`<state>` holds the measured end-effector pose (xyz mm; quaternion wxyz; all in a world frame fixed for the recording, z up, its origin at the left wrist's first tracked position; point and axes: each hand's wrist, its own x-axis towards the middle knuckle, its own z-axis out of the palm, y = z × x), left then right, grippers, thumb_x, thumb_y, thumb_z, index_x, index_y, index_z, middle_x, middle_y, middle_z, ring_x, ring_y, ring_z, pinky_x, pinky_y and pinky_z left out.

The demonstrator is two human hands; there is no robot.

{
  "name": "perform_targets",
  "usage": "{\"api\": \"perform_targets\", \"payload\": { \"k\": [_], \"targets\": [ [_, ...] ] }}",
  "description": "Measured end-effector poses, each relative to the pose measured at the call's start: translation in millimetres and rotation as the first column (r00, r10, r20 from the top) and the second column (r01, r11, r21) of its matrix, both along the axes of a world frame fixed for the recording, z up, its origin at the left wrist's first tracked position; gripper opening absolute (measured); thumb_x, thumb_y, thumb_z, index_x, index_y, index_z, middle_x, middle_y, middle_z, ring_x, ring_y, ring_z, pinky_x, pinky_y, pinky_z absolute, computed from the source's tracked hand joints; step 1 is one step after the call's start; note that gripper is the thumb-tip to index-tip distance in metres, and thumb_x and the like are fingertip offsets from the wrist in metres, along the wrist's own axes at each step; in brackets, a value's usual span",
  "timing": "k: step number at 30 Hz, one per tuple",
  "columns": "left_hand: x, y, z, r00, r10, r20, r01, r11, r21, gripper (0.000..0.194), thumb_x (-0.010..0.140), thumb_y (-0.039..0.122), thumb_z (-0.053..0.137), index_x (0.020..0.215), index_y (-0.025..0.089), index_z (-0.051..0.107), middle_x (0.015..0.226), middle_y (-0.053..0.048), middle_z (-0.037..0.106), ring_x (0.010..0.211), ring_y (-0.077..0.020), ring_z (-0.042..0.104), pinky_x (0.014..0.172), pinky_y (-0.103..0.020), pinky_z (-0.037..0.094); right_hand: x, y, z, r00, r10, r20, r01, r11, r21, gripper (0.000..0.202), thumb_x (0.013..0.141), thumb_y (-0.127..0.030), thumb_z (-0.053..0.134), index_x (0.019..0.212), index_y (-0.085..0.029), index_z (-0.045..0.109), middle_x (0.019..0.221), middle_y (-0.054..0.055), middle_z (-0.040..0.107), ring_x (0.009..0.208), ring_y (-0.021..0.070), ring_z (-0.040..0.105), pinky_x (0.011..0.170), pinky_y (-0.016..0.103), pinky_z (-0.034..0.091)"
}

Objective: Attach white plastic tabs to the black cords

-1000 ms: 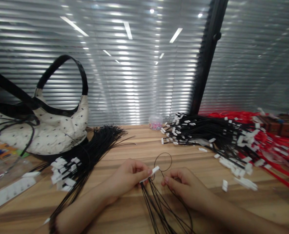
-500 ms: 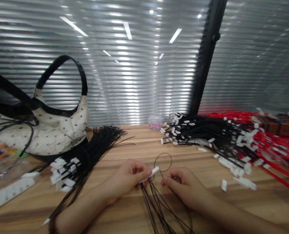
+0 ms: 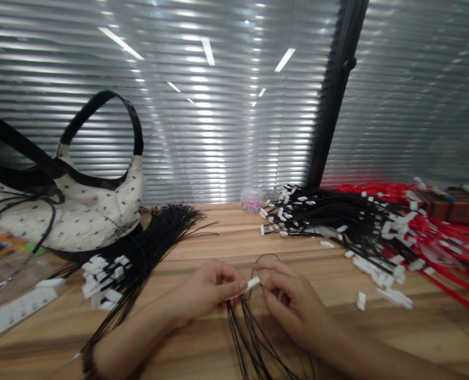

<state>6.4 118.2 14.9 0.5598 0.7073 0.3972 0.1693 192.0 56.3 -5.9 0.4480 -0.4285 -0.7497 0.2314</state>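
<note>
And here's the left hand (image 3: 213, 287) pinching a small white plastic strip (image 3: 253, 284) between thumb and forefinger, its far end poking out past the fingertips toward the right hand, presumably so that end is free to work on. Several thin black cords (image 3: 254, 338) hang from the strip toward the wearer, fanning out over the wood-grain surface (image 3: 187, 348); letting them trail that way probably keeps them out of the fingers. A thin cord loop (image 3: 266, 255) arcs up just beyond the strip, and the right hand (image 3: 293, 301) is right at it, forefinger reaching over, the other fingers curled; whether it grips the cord, one cannot tell. Over on the left, a thick bundle of black cords (image 3: 167, 232) lies beside the spotted handbag (image 3: 100, 216), white tabs (image 3: 100, 274) clustered at its near end, and the left forearm runs close by, so a sleeveless wrist could snag a strand. Across to the right, a black cord heap (image 3: 337, 211) meets tangled red cords (image 3: 448, 248), with loose white pieces (image 3: 393, 298) scattered in front, not far from the right forearm. At the back, near the blinds (image 3: 206, 105), sits a clear tub of pink beads (image 3: 252, 201), well apart from both hands.
</note>
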Motion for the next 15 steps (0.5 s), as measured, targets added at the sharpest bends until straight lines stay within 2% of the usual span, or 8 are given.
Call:
{"api": "perform_targets", "payload": {
  "k": [2, 8, 15],
  "targets": [
    [0.2, -0.1, 0.4, 1.000, -0.005, 0.009, 0.005, 1.000, -0.015, 0.036, 0.068, 0.048, 0.061, 0.070, 0.012, 0.065, 0.056, 0.002, 0.053, 0.054, -0.0101, 0.042, 0.053, -0.022, 0.032, -0.1, 0.8, -0.3, 0.999, 0.035, 0.001, -0.035, 0.999, -0.020, 0.020, 0.075, -0.002, 0.043, 0.062, -0.017, 0.047, 0.082, 0.002, 0.058, 0.076, 0.0126, 0.053, 0.066, 0.021, 0.039],
    [2.5, -1.5, 2.4, 1.000, -0.001, 0.030, 0.001, 1.000, -0.010, 0.035, 0.070, 0.047, 0.060, 0.067, 0.012, 0.064, 0.054, 0.002, 0.051, 0.054, -0.0096, 0.040, 0.051, -0.021, 0.029, -1.5, 1.4, -5.0, 1.000, 0.003, 0.021, -0.002, 0.998, -0.061, 0.019, 0.076, -0.003, 0.041, 0.065, -0.017, 0.049, 0.079, 0.002, 0.056, 0.071, 0.0121, 0.052, 0.061, 0.021, 0.038],
    [1.6, 0.8, -1.4, 0.999, 0.018, 0.039, -0.017, 0.999, -0.039, 0.041, 0.065, 0.053, 0.063, 0.068, 0.012, 0.065, 0.055, 0.002, 0.052, 0.053, -0.0101, 0.042, 0.052, -0.021, 0.031, -5.5, 3.9, -5.3, 0.999, -0.031, 0.010, 0.031, 0.998, -0.053, 0.018, 0.076, -0.004, 0.041, 0.074, -0.015, 0.055, 0.079, 0.004, 0.055, 0.072, 0.0139, 0.051, 0.063, 0.023, 0.039]
  ]
}}
